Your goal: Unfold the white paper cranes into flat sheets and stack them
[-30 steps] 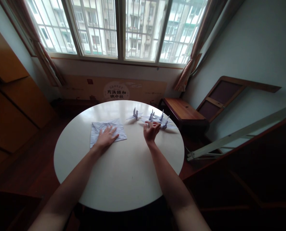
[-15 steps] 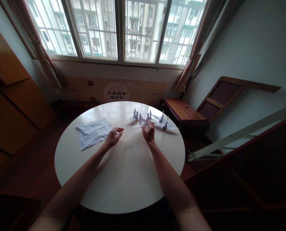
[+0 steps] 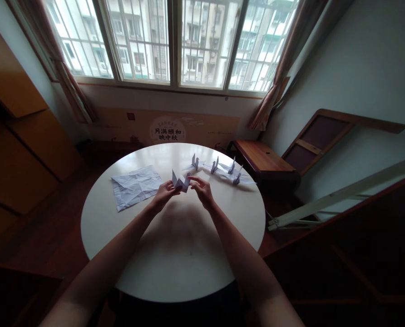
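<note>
A folded paper crane is held up over the middle of the table, one pointed end rising at its left. My left hand pinches it from the left and below, fingers closed. From the right, my right hand has its fingertips closed on the crane's upper right part; the exact pinch is small in view. Behind my right hand stand several more white paper cranes, among them one at the back and one at the far right. Left of my left hand lies a creased sheet of paper.
The round white table fills the centre. A low wooden stand is beyond its right edge, and a metal frame leans nearby. Wooden cabinets stand on the left, with a barred window ahead.
My right hand has brought one crane from the group leftward and nearer. My left hand, empty before, now grips it too. The view has shifted slightly.
</note>
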The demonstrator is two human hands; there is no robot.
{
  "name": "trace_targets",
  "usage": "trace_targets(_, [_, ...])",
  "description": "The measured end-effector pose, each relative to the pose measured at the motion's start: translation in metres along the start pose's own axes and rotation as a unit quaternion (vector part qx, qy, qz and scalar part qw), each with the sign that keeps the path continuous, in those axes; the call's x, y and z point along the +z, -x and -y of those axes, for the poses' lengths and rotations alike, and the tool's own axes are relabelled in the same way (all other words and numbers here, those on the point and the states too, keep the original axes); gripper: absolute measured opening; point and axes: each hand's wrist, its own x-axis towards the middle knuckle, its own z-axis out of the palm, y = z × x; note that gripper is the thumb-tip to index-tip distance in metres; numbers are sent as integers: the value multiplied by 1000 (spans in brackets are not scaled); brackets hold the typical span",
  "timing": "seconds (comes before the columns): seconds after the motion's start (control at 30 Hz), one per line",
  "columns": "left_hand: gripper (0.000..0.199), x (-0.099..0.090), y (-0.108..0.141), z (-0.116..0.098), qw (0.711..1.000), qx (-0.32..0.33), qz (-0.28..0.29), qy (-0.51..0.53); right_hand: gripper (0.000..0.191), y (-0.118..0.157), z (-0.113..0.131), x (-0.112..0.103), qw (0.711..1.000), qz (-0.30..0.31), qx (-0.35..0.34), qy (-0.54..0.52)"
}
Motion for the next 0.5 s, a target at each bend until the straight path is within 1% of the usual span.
trace_targets(0.07, [53, 0, -1, 0, 999, 19, -29, -4, 29, -1, -2, 1, 1000, 9, 1, -3])
trace_targets(0.13, [53, 0, -1, 0, 998, 34, -59, -2, 36, -1, -4, 2, 1000, 8, 3, -10])
trace_targets(0.23, [58, 0, -1, -1, 995, 44, -90, 8, 63, -2, -10, 4, 999, 7, 29, -15])
trace_targets(0.3, [66, 1, 0, -2, 995, 46, -93, 8, 76, -1, -13, 6, 998, 17, 54, -18])
trace_targets(0.37, [80, 2, 1, -2, 995, 45, -88, 6, 79, 0, -14, 9, 997, 32, 67, -33])
trace_targets(0.43, [95, 3, 1, -2, 996, 38, -84, 9, 75, 1, -14, 11, 996, 39, 67, -52])
trace_targets(0.47, [97, 3, 1, -2, 996, 35, -81, 12, 73, 1, -13, 12, 995, 38, 63, -60])
trace_targets(0.5, [95, 3, 1, -3, 997, 33, -75, 15, 69, 1, -12, 13, 996, 34, 58, -65])
